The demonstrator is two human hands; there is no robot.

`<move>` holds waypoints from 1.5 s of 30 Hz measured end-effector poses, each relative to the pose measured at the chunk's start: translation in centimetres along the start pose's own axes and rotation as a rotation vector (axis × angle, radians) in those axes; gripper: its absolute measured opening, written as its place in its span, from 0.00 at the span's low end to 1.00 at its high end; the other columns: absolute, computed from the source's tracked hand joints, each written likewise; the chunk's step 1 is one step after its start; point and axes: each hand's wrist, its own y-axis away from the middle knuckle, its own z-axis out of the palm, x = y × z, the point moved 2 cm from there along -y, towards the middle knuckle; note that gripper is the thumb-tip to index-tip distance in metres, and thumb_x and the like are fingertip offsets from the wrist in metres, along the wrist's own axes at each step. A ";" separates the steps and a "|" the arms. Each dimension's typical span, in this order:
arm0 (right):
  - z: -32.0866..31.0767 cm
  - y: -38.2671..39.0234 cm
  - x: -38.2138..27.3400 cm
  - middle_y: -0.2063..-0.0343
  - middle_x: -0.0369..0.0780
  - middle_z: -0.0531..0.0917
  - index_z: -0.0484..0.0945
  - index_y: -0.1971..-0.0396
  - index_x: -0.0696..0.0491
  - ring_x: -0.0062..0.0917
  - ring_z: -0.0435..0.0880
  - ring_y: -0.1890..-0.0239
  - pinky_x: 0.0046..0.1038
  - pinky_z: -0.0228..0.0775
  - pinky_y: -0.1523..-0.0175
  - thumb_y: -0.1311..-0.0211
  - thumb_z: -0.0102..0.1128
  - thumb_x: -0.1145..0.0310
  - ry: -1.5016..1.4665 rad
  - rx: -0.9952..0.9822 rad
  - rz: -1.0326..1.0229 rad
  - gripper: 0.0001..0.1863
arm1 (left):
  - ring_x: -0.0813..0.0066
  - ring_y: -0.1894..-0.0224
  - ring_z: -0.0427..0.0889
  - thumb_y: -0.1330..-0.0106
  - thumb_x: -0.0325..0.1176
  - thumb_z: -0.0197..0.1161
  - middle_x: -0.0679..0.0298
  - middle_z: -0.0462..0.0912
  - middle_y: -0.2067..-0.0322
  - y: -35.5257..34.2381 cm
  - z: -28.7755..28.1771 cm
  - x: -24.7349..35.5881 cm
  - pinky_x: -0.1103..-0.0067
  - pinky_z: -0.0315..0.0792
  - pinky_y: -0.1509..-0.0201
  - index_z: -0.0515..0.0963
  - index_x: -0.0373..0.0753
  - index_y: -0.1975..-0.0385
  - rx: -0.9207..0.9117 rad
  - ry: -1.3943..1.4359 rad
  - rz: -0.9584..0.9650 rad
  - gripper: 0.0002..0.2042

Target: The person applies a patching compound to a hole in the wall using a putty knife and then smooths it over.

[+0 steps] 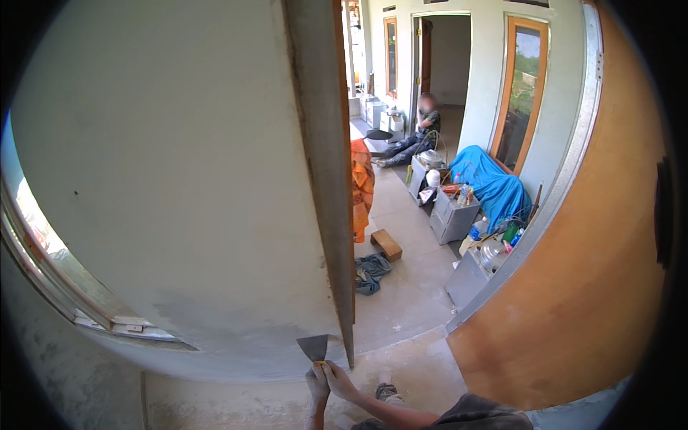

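At the far left, a window [36, 228] sits in a pale wall [165, 179], its frame bent by the lens. The wall fills most of the left half and has a greyer, smeared band along its lower part. In front of that band, low and near the middle, is the scraper [314, 347]. Its wide, flat blade fans out above the hands, the broad edge lying nearly crosswise; its long axis runs up and away from the person, leaning slightly left. Whether the edge touches the wall, I cannot tell.

The left hand [317, 381] has its fingers closed on the scraper's narrow end, with the forearm rising from the lower edge. Just beside it, the right hand [340, 381] grips the same end, fingers drawn together with no visible gap, its forearm slanting in from the lower right.

Right of the hands stands the grey jamb [315, 143]. Beyond it hangs an orange cloth [362, 190]; a dark cloth [373, 274] and a brown block [386, 244] lie on the floor [412, 297]. Farther back sits a person [424, 129]. Then come grey cabinets [453, 218], a blue cloth [484, 179] and, far right, an orange panel [559, 301].
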 end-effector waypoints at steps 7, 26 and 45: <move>-0.5 -1.7 -5.1 0.67 0.46 0.78 0.72 0.59 0.58 0.32 0.77 0.62 0.28 0.66 0.54 0.35 0.40 0.64 0.004 0.038 -0.113 0.15 | 0.70 0.84 0.71 0.32 0.44 0.39 0.56 0.74 0.87 -3.0 0.3 1.6 0.72 0.62 0.81 0.71 0.31 0.82 0.000 -0.043 0.130 0.24; 0.6 -1.3 -4.7 0.68 0.46 0.78 0.72 0.61 0.59 0.30 0.77 0.62 0.28 0.66 0.55 0.34 0.39 0.62 -0.036 0.098 -0.075 0.16 | 0.68 0.85 0.71 0.32 0.43 0.40 0.53 0.72 0.88 -2.6 -0.7 3.8 0.71 0.61 0.81 0.70 0.31 0.83 -0.015 0.029 0.115 0.23; 0.9 -0.4 -7.2 0.69 0.42 0.78 0.74 0.61 0.60 0.24 0.75 0.64 0.25 0.65 0.56 0.33 0.39 0.62 -0.091 0.105 -0.039 0.18 | 0.72 0.84 0.70 0.32 0.41 0.41 0.51 0.73 0.87 -2.0 -1.4 6.2 0.72 0.62 0.81 0.71 0.28 0.81 0.013 0.073 0.064 0.23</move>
